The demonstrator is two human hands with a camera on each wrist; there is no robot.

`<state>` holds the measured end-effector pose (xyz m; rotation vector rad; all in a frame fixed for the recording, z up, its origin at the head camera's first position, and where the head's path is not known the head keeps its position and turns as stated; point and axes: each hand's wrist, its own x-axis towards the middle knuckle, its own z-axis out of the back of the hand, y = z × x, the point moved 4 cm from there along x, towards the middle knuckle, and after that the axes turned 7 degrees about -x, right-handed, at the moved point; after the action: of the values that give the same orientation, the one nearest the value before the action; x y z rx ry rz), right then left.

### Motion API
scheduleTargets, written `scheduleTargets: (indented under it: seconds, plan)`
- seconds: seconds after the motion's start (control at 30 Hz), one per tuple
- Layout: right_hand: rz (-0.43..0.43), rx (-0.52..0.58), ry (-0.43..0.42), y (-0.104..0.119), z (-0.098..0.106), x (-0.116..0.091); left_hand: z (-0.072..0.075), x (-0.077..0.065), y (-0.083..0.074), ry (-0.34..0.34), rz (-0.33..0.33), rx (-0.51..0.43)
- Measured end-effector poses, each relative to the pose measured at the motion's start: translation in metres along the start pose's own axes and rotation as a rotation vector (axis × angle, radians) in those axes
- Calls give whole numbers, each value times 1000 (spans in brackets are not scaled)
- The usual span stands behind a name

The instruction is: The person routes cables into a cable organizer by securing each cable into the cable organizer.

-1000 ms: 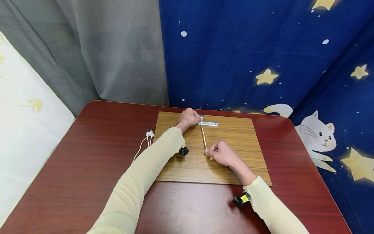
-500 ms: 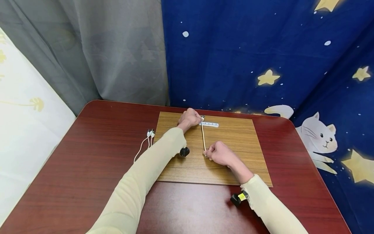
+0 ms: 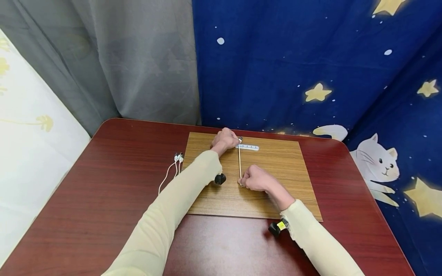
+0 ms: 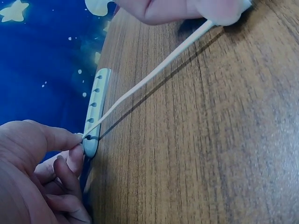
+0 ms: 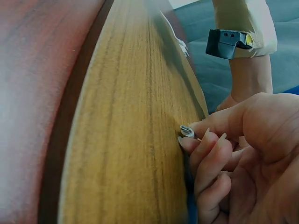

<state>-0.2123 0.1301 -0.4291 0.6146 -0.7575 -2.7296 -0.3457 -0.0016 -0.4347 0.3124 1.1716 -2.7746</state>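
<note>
A short white charging cable (image 3: 239, 163) is stretched straight over the wooden board (image 3: 276, 184). My left hand (image 3: 224, 140) pinches its far end between thumb and fingertip, with a metal USB plug showing just past the fingers in the head view. Right by those fingertips, the cable crosses the end of a pale slotted cable holder (image 4: 96, 102), over its nearest notch in the left wrist view. At the near end, my right hand (image 3: 255, 179) pinches the cable's small plug (image 5: 187, 131), whose open tip points out from between thumb and fingers.
Several more white cables (image 3: 177, 158) lie on the reddish-brown table (image 3: 114, 184), just left of the board. Grey and blue curtains (image 3: 262, 69) hang behind the table's far edge.
My right hand has shifted slightly left with the near plug, and the cable has gone from slightly bent to straight. My left hand keeps its place at the holder.
</note>
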Motion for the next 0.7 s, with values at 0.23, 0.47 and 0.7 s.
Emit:
scheduleTargets:
  seconds: [0.23,0.47,0.7]
  plan:
    - [9,-22,68,3,3,6,0,-2,0,-9,-6,-31]
    - [15,-82,105,5,5,11,-1,-1,-1,-9,10,-26]
    - [-18,-93,181,7,6,17,-2,2,-1,-8,16,-10]
